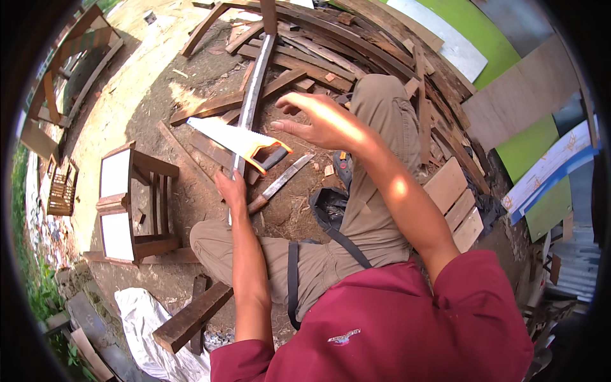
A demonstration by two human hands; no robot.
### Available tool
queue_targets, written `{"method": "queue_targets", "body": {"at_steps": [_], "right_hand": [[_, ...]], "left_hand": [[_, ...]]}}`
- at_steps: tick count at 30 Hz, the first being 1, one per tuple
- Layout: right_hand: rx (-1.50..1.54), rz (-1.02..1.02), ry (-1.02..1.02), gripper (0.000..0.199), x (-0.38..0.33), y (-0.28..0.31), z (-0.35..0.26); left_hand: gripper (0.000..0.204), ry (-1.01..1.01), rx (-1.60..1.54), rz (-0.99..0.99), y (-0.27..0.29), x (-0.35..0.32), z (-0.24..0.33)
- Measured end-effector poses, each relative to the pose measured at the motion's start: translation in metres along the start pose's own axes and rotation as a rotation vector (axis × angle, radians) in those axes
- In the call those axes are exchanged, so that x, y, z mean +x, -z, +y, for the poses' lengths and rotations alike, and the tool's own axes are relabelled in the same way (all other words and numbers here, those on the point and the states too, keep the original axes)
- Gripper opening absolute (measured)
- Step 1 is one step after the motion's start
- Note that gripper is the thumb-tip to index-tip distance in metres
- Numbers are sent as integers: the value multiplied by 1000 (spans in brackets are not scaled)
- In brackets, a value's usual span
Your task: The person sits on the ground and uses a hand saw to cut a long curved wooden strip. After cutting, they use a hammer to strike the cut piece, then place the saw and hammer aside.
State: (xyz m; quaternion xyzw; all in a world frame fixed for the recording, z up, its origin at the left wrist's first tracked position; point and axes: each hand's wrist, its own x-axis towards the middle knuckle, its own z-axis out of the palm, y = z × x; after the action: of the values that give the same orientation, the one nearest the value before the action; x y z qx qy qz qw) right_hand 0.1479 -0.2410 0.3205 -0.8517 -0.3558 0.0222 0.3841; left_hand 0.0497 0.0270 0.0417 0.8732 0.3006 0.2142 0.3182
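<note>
A hand saw (pixel 223 135) with a pale blade and an orange-and-black handle lies across a long narrow bar (pixel 252 95) with a light upper face. My left hand (pixel 230 190) is closed around the near part of this bar, just below the saw handle. Above and to the right of the handle, my right hand (pixel 310 120) is raised in the air, holding nothing, its thumb and fingers apart. A large knife (pixel 287 178) with a wooden handle lies on the ground right of my left hand.
Wooden beams (pixel 305 63) and boards are piled at the far side and right. A small wooden frame with white panels (pixel 118 175) stands at left. Near my left forearm lies a thick wood block (pixel 191 318) by a white sheet (pixel 143 325). Green panels (pixel 503 57) lie far right.
</note>
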Motion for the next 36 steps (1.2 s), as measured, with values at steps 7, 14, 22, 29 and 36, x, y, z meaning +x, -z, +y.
{"method": "queue_targets", "body": {"at_steps": [7,14,22,29,36], "right_hand": [[-168,855,-615,40,-225,162,20],[-865,726,-1735,94,-531,119,95],[-391,1176,-1957,108,-554,53,102],[-485,862,-1748,92,-533,132,131],[-873,837,-1856,71,-446,139,221]], "left_hand": [[32,-428,-710,-77,58,-21,253],[28,-561,-1152,-680,80,-95,390],[76,-546,-232,-1403,-22,-255,434],[76,-845,141,-1456,-17,-297,409],[43,-1041,-611,-1500,27,-272,396]]}}
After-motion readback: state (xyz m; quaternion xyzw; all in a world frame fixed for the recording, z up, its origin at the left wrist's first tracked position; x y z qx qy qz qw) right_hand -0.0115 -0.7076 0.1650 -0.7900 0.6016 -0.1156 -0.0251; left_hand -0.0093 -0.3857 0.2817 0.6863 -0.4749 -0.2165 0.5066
